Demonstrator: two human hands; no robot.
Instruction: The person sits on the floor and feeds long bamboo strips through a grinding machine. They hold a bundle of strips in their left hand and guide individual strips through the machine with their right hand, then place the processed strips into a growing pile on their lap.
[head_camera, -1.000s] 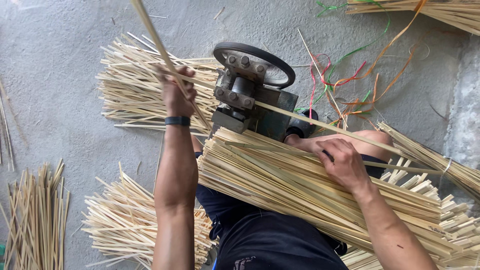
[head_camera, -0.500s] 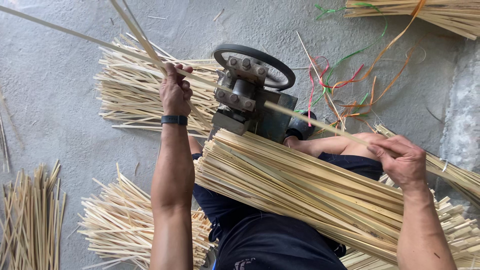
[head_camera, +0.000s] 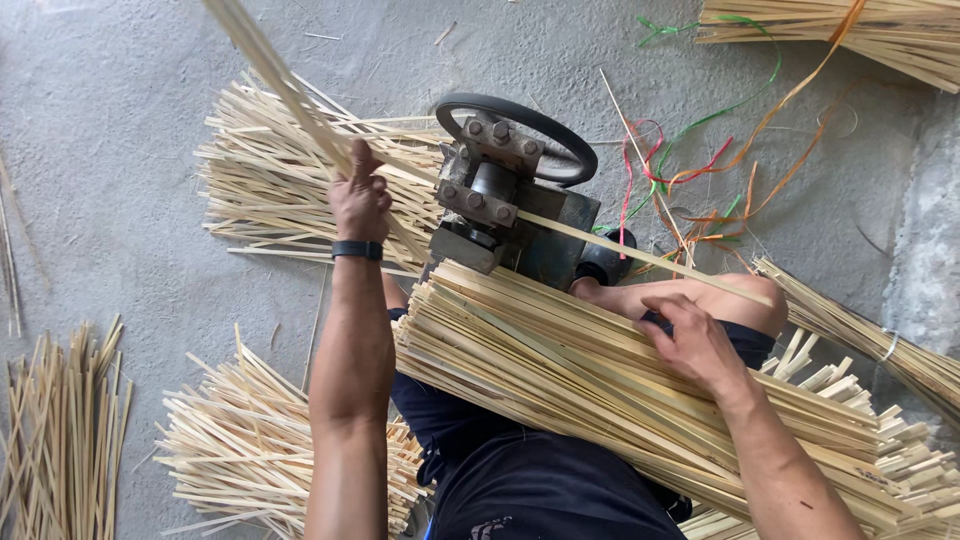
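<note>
Left hand (head_camera: 360, 200): closing around thin bamboo strips (head_camera: 270, 75) — holding them up, far-left of the splitting machine (head_camera: 510, 190).
Strips' axis: running from the fist toward the far left.
Right hand (head_camera: 700, 345): fingers spread, resting loosely on the bamboo bundle (head_camera: 560, 370) lying across the lap; gripping nothing that I can tell.
Single slat (head_camera: 640, 258): slanting from the machine toward the near right — lying just beyond the right hand, the nearer one.

Pale yellow bamboo strips (head_camera: 600, 390), grey floor (head_camera: 110, 120), black wristband (head_camera: 357, 249), dark-blue shorts (head_camera: 530, 480).
</note>
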